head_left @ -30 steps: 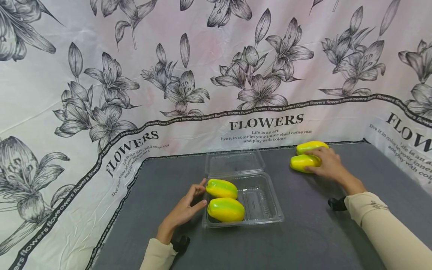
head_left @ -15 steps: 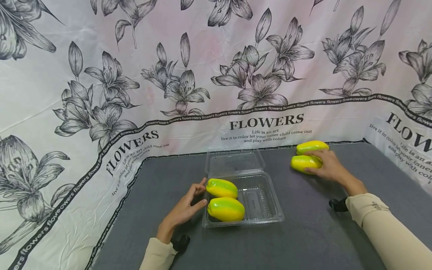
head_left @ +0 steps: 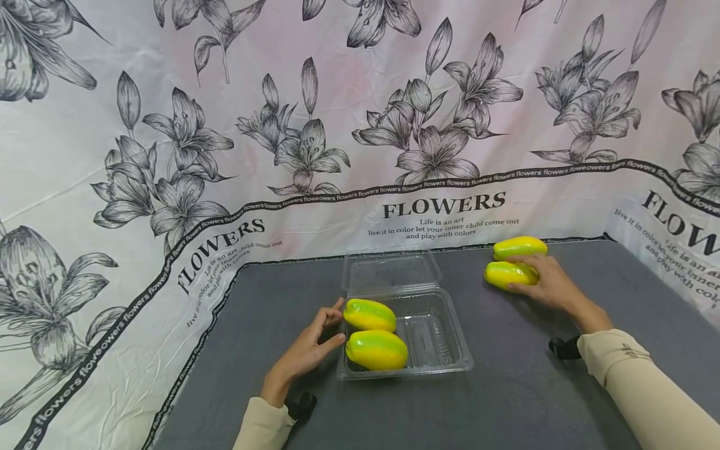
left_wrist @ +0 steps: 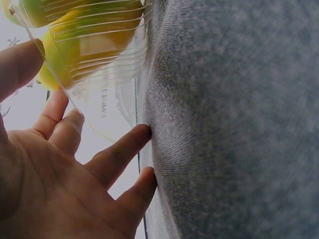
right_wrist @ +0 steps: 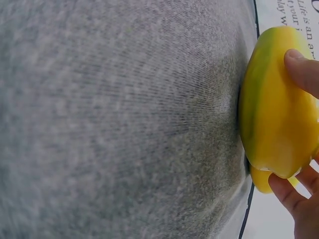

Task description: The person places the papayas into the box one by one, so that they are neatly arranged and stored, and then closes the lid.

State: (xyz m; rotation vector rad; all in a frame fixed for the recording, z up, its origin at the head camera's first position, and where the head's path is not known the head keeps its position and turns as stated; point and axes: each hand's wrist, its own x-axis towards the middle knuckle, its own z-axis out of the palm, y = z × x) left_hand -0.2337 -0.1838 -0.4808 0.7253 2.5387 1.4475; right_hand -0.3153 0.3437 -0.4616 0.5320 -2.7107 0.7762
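Observation:
My right hand (head_left: pixel 554 284) grips the nearer of two yellow-green papayas (head_left: pixel 508 275) on the table, thumb on its near side and fingers over its right end. Behind it lies the other papaya (head_left: pixel 520 248). A clear plastic clamshell box (head_left: pixel 433 337) stands in the middle, lid (head_left: pixel 392 273) folded back. Two papayas, a rear one (head_left: pixel 369 314) and a front one (head_left: pixel 377 350), lie side by side in its left half. My left hand (head_left: pixel 306 347) is at the box's left wall, fingers spread; in the left wrist view the thumb (left_wrist: pixel 22 67) touches the rim and two fingertips meet the table.
A grey cloth-covered table (head_left: pixel 506 400) carries everything. A white flower-printed curtain (head_left: pixel 315 231) borders it at the back and sides. Between the box and the right-hand papayas lies a stretch of table surface. Black wrist straps (head_left: pixel 564 347) show at the sleeves.
My right hand has drawn slightly back to the right along the nearer papaya, and more of the far one shows. The left hand and the box stay put.

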